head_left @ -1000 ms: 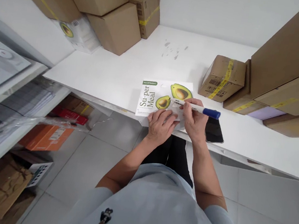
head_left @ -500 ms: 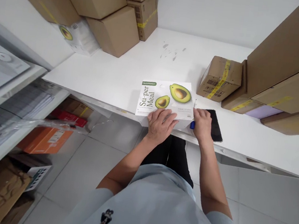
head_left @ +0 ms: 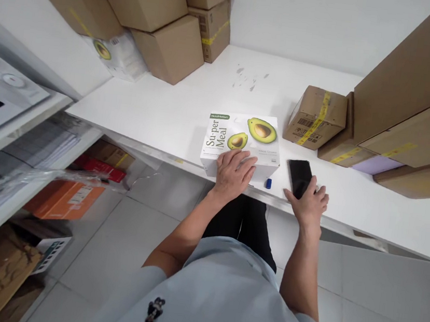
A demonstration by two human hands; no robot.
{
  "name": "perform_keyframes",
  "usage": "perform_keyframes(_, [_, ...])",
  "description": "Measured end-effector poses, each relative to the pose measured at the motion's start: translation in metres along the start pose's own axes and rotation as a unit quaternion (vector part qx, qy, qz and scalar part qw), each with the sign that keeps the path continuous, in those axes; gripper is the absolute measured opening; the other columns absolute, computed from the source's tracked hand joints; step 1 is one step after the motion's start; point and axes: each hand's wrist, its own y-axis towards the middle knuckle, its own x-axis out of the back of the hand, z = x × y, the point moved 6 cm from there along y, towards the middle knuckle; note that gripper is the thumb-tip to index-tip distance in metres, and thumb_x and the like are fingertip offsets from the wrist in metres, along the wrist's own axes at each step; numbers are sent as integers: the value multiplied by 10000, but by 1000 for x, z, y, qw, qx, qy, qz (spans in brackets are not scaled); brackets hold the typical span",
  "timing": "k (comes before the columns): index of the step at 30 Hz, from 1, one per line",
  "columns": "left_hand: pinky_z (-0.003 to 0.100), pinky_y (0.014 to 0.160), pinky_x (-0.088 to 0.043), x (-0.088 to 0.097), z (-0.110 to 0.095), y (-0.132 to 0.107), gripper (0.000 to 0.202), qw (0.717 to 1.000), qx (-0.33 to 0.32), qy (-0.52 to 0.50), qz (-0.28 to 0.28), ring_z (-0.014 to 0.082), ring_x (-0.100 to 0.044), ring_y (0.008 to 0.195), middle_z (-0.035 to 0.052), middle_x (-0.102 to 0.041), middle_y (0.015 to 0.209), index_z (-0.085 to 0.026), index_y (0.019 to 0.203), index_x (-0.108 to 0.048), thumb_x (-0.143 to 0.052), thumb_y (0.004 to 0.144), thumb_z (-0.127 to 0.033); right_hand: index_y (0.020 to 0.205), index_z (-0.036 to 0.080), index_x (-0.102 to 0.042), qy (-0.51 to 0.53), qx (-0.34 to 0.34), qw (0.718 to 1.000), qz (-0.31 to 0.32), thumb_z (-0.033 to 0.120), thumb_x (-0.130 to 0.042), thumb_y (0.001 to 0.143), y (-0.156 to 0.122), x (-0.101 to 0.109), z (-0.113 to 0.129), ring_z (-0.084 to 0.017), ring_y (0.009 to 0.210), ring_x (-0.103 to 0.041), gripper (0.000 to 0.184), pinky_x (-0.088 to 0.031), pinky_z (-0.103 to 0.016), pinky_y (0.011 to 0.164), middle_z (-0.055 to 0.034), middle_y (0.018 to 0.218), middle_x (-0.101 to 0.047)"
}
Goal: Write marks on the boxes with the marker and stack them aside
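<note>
A white meal-shake carton (head_left: 216, 153) printed with avocados lies on the white table. My left hand (head_left: 233, 173) rests on its near edge, fingers spread over the top. Just off the carton's near right corner sits a small blue object (head_left: 268, 183) that looks like a pen cap. Farther right lies a black smartphone (head_left: 298, 174), screen up. At the phone's near end is my right hand (head_left: 309, 204), open, the thumb to the left and the fingers apart on the right. Its palm and fingers cover the phone's near corner.
Brown cardboard boxes (head_left: 170, 48) are stacked at the back left, beside a white avocado-printed package (head_left: 122, 55). At right stand a small taped box (head_left: 316, 116) and larger cartons (head_left: 407, 90). A shelf unit (head_left: 54, 115) flanks the table on the left.
My right hand has moved right, from the carton's side and the blue-ended item to the phone, and its fingers have spread. My left hand stays on the carton.
</note>
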Motion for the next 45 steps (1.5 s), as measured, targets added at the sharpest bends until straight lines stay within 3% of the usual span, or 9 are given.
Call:
perform_keyframes(5, [453, 988, -499, 19, -10, -5, 199, 988, 23, -123, -89, 265, -587, 1176, 118, -663, 1139, -220, 1051, -704, -588, 894, -180, 1566, 112, -302, 43, 48, 998, 18, 519, -651, 779, 10, 4, -6, -422, 1168, -527, 952, -414, -600, 1007, -258, 1295, -601])
perform_keyframes(9, [437, 935, -532, 16, -25, -21, 214, 973, 67, -219, 4, 235, -657, 1038, 107, -705, 1036, -226, 1047, -705, -570, 887, -182, 1571, 97, -318, 153, -32, 988, 3, 498, -725, 698, 15, 12, -16, -402, 1132, -574, 1043, -442, -605, 1003, -240, 1227, -641])
perform_keyframes(14, [398, 879, -565, 0, -39, -40, 208, 895, 211, -378, 103, 214, -704, 935, 90, -757, 939, -219, 1024, -728, -553, 933, -285, 1492, 207, -428, 505, -115, 855, 40, 518, -776, 678, -5, 20, -19, -219, 960, -668, 938, -575, -413, 857, -69, 1092, -662])
perform_keyframes(17, [401, 975, -540, -12, -46, -44, 298, 788, 342, -491, 142, 217, -705, 1052, 112, -763, 1115, -223, 1160, -712, -576, 963, -399, 1447, 281, -458, 604, -60, 794, 26, 471, -791, 704, -32, 41, 9, -175, 947, -688, 836, -591, -345, 794, -30, 1131, -628])
perform_keyframes(20, [407, 1066, -498, -15, -56, -37, 488, 657, 416, -615, 131, 228, -672, 1182, 115, -697, 1320, -243, 1342, -629, -594, 950, -531, 1464, 365, -429, 602, 42, 797, 4, 413, -783, 736, -63, 64, 49, -154, 912, -666, 811, -579, -301, 713, -22, 1195, -609])
perform_keyframes(23, [402, 1125, -463, -8, -59, -29, 576, 573, 455, -678, 71, 247, -607, 1305, 77, -645, 1413, -274, 1381, -604, -575, 927, -628, 1529, 380, -350, 525, 135, 840, -35, 397, -822, 717, -87, 75, 82, -204, 1056, -624, 940, -584, -385, 846, -62, 1304, -570])
perform_keyframes(29, [400, 1153, -453, 15, -37, -36, 499, 516, 570, -637, -41, 261, -529, 1404, 43, -686, 1352, -261, 1301, -639, -558, 942, -597, 1522, 384, -392, 482, 221, 847, -23, 423, -792, 780, -106, 68, 114, -249, 1178, -579, 844, -553, -481, 970, -80, 1325, -546])
perform_keyframes(35, [465, 1105, -490, 16, -37, -36, 450, 428, 587, -688, -7, 301, -584, 1345, 73, -736, 1252, -222, 1172, -681, -545, 934, -579, 1284, 305, -634, 596, 147, 787, 51, 417, -654, 908, -97, 63, 117, -147, 892, -620, 393, -557, -343, 829, -29, 1088, -646])
perform_keyframes(45, [450, 1129, -472, 9, -44, -34, 346, 371, 606, -704, -2, 288, -603, 1325, 56, -779, 1124, -199, 1040, -726, -573, 947, -495, 1110, 284, -653, 670, 74, 738, 29, 440, -705, 867, -95, 58, 109, -121, 832, -582, 294, -515, -268, 762, 17, 915, -603])
